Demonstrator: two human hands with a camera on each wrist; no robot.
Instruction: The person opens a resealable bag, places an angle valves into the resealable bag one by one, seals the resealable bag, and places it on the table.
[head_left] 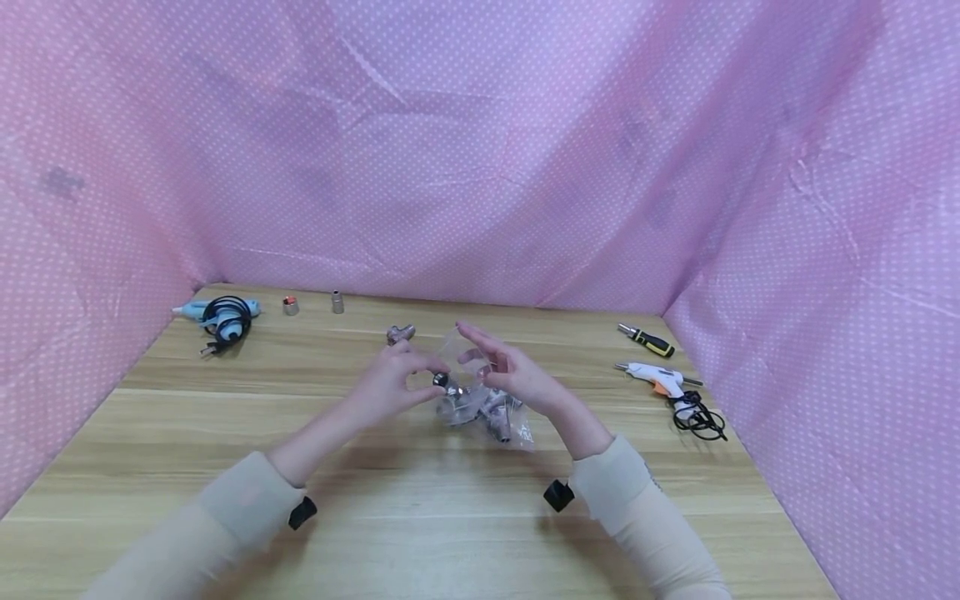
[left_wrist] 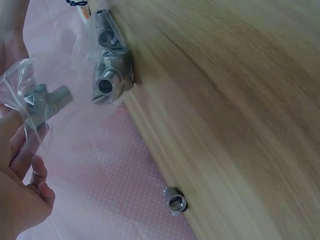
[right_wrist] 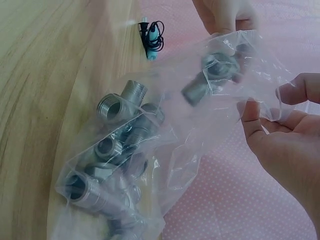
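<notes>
A clear plastic bag [head_left: 487, 408] with several metal pipe fittings [right_wrist: 115, 150] lies on the middle of the wooden table [head_left: 450, 517]. My right hand [head_left: 483, 358] pinches the bag's upper edge between thumb and fingers and lifts its mouth; the same hand [right_wrist: 272, 117] appears at the right in the right wrist view. My left hand [head_left: 427, 373] pinches one metal fitting [head_left: 440, 381] at that mouth. In the right wrist view this fitting [right_wrist: 215, 70] shows through the film. The left wrist view shows it [left_wrist: 42, 102] above my fingers [left_wrist: 22, 150].
A loose fitting [head_left: 400, 334] lies just behind the hands, two small ones [head_left: 290, 306] [head_left: 337, 302] farther back. A blue glue gun with black cord [head_left: 221, 317] is at the back left. A screwdriver [head_left: 647, 339] and a white glue gun [head_left: 660, 379] lie right. Pink dotted cloth walls surround the table.
</notes>
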